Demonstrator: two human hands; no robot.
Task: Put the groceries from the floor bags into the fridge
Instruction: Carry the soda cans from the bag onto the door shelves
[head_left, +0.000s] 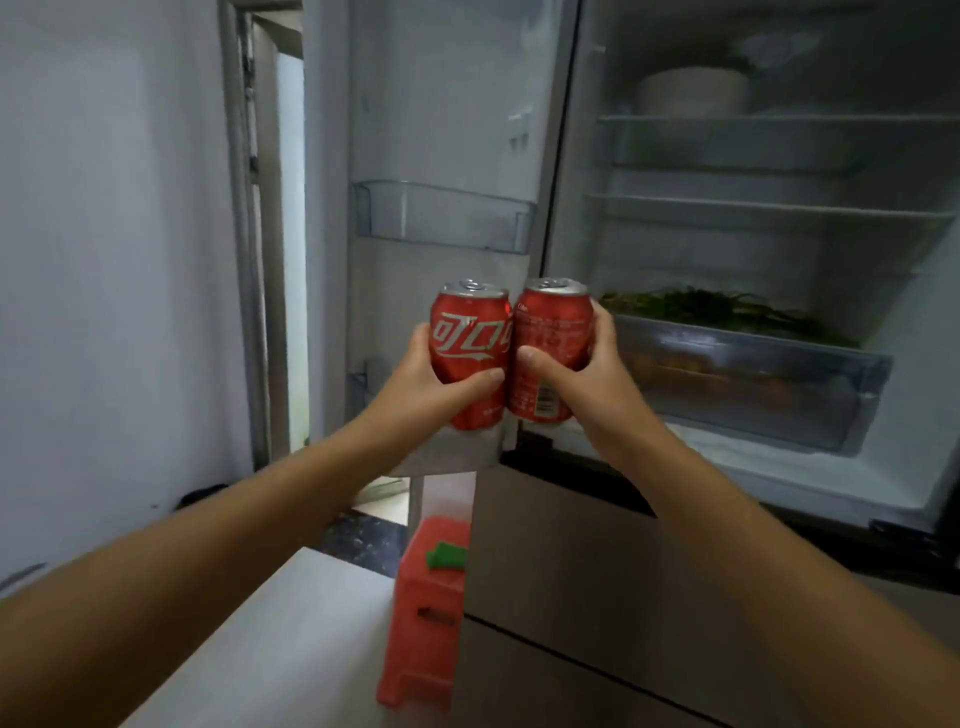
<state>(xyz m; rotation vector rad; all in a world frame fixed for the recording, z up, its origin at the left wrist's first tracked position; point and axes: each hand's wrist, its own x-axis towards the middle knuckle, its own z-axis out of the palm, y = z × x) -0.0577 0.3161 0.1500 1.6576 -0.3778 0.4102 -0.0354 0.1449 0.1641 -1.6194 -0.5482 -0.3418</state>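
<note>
An open fridge (727, 467) fills the right of the scene, its door (441, 130) swung wide to the left with a clear door bin (441, 215) mounted halfway up. Inside, a crisper drawer (753, 384) holds leafy greens (717, 309), and a pale bowl (693, 93) sits on the top shelf. A red plastic stool (426, 613) stands on the floor near the fridge. A person holds two red cola cans upright, touching side by side, before the door's hinge edge: the left hand (431, 376) wraps the left can (470, 353), the right hand (582, 374) wraps the right can (553, 348).
</note>
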